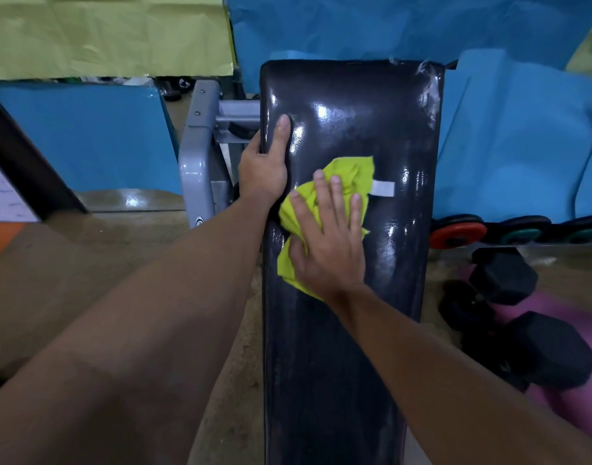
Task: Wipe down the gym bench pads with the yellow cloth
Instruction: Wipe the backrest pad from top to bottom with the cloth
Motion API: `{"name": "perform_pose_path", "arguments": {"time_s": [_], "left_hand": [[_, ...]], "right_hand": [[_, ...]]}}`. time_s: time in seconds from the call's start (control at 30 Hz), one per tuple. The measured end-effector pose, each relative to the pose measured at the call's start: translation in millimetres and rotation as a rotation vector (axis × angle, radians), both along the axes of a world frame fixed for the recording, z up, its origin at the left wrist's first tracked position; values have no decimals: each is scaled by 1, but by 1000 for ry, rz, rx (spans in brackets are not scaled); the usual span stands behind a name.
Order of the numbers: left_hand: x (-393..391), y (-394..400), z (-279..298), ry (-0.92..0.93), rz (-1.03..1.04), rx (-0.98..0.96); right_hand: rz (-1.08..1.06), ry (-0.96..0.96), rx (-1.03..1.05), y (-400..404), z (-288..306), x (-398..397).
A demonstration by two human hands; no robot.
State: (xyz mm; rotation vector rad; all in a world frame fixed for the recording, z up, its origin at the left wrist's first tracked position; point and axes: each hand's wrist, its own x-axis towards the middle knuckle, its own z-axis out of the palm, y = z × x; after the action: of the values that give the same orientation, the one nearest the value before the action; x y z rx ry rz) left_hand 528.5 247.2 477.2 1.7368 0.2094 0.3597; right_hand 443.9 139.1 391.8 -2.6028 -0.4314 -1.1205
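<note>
A long black glossy bench pad (365, 122) runs from the bottom of the view up to the middle. A crumpled yellow cloth (350, 177) with a white tag lies on its upper half. My right hand (328, 239) presses flat on the cloth with fingers spread and straight. My left hand (264, 162) grips the pad's left edge, thumb on top of the pad, fingers wrapped round the side and hidden.
The bench's grey metal frame (197, 156) stands left of the pad. Black hex dumbbells (536, 344) lie on a purple mat (566, 414) to the right, with coloured weight plates (459, 233) behind them. Blue mats (516, 135) lean against the wall.
</note>
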Motion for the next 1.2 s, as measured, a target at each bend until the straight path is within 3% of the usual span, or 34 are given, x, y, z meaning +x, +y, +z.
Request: {"name": "perform_pose_path", "arguments": {"time_s": [0.13, 0.3, 0.57, 0.73, 0.97, 1.2], "left_hand": [[0, 2, -2, 0, -15, -7], [3, 5, -6, -26, -22, -23], [2, 4, -4, -34, -41, -30], [2, 5, -2, -17, -76, -11], [3, 7, -5, -34, -90, -4], [-2, 8, -5, -26, -110, -65]], "right_hand": [[47, -7, -31, -10, -6, -4], [-78, -15, 67, 15, 5, 6], [77, -35, -117, -6, -7, -2], [-29, -40, -17, 32, -10, -7], [117, -46, -134, 16, -22, -12], [60, -26, -29, 2, -18, -15]]}}
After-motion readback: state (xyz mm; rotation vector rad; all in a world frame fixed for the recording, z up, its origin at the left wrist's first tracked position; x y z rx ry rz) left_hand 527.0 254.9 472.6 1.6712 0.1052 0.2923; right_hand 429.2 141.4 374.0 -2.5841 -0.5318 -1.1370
